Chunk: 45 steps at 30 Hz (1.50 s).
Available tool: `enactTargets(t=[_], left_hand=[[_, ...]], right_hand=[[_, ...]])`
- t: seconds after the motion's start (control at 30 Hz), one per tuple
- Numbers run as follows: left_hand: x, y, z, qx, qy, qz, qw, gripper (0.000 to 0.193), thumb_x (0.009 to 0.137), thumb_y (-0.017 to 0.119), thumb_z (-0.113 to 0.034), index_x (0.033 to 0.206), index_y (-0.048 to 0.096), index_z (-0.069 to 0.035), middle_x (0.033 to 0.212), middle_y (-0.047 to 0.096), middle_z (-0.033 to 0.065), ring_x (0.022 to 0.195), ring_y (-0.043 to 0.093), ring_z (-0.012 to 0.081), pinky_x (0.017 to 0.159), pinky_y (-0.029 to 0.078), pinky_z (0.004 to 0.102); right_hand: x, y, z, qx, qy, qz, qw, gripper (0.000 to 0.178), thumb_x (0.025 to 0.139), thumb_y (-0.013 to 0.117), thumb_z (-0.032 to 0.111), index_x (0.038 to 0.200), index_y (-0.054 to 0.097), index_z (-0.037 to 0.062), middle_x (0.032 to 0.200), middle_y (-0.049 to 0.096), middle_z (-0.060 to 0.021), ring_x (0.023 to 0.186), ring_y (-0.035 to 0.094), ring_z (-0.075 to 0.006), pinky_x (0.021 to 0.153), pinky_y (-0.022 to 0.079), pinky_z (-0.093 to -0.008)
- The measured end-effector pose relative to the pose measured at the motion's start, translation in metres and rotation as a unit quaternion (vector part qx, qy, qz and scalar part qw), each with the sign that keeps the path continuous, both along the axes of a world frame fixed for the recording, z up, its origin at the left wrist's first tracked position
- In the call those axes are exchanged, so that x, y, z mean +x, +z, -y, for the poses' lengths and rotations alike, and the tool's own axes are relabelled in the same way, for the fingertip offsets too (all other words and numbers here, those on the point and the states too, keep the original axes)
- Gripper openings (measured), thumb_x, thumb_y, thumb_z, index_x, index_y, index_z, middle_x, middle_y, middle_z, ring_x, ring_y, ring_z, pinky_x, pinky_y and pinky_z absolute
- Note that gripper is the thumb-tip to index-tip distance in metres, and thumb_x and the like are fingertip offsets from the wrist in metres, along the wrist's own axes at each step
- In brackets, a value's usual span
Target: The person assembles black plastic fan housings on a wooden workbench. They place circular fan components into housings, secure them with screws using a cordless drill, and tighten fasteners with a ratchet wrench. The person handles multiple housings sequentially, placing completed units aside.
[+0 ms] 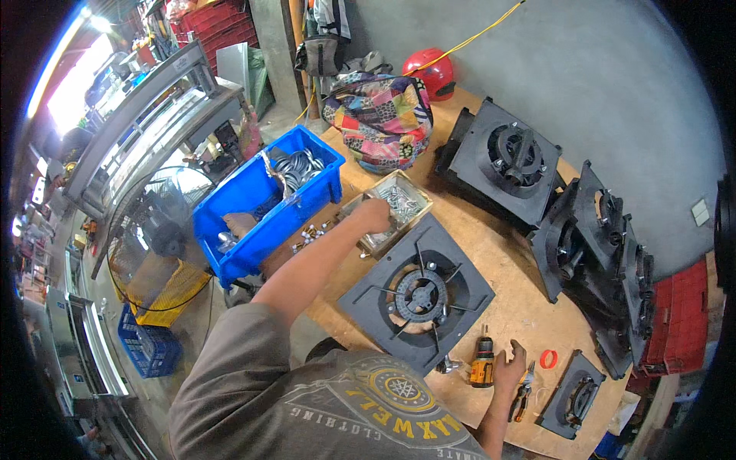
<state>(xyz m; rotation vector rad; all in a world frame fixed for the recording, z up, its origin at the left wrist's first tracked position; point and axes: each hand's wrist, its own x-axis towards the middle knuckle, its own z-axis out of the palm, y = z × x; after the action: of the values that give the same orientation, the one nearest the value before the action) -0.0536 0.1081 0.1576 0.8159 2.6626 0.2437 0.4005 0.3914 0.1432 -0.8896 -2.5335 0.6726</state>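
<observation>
Burner, round black metal [421, 296], sits in the square grey-metal stove [366, 300]; fastening seems unfinished. My left hand [375, 216], eleven o'clock, hides its grip; my right hand [507, 371], four o'clock, lies spread.

head: left head-worn fisheye | faces down | wide view | workbench [515, 307] close below

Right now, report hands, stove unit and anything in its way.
Left hand at the screw box. Right hand open beside the drill. Stove unit on the table, no tool across it.
</observation>
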Motion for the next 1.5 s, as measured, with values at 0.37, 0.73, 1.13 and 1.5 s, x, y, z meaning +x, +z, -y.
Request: enactTargets(t=[0.37, 0.73, 1.13, 1.5], left_hand=[[0.019, -0.032, -0.021, -0.002, 0.235, 0.077, 0.969, 0.028, 0.085, 0.063, -0.020, 0.106, 0.073, -0.004, 0.119, 0.067, 0.0164, 0.110, 0.066, 0.0309, 0.090, 0.053, 0.0417], [0.010, -0.055, -0.026, 0.051, 0.311, 0.071, 0.946, 0.030, 0.092, 0.052, -0.018, 0.111, 0.072, -0.007, 0.120, 0.066, 0.0178, 0.113, 0.064, 0.0321, 0.094, 0.051, 0.0420], [0.005, -0.046, -0.028, -0.027, 0.279, 0.123, 0.952, 0.034, 0.085, 0.067, -0.023, 0.116, 0.071, -0.010, 0.124, 0.066, 0.0100, 0.116, 0.063, 0.0274, 0.092, 0.053, 0.0401], [0.013, -0.049, -0.020, -0.016, 0.203, 0.051, 0.978, 0.030, 0.083, 0.063, -0.020, 0.108, 0.073, -0.006, 0.118, 0.068, 0.0146, 0.109, 0.066, 0.0307, 0.089, 0.054, 0.0430]], right_hand=[[0.038, -0.046, -0.016, 0.106, -0.108, 0.087, 0.985, 0.026, 0.079, 0.065, 0.013, 0.102, 0.069, 0.0034, 0.098, 0.068, -0.0164, 0.097, 0.060, -0.0343, 0.084, 0.046, -0.0462], [0.033, -0.067, -0.022, 0.104, -0.162, 0.037, 0.981, 0.026, 0.077, 0.065, 0.023, 0.093, 0.073, 0.0045, 0.090, 0.070, -0.0152, 0.088, 0.060, -0.0338, 0.083, 0.043, -0.0455], [0.022, -0.034, -0.016, 0.173, -0.106, 0.097, 0.974, 0.035, 0.076, 0.065, 0.040, 0.086, 0.077, 0.0087, 0.075, 0.071, -0.0152, 0.067, 0.068, -0.0342, 0.065, 0.054, -0.0456], [0.024, -0.056, -0.018, 0.129, -0.168, 0.041, 0.976, 0.021, 0.071, 0.069, 0.022, 0.084, 0.072, 0.0056, 0.085, 0.071, -0.0114, 0.085, 0.061, -0.0332, 0.081, 0.045, -0.0469]])
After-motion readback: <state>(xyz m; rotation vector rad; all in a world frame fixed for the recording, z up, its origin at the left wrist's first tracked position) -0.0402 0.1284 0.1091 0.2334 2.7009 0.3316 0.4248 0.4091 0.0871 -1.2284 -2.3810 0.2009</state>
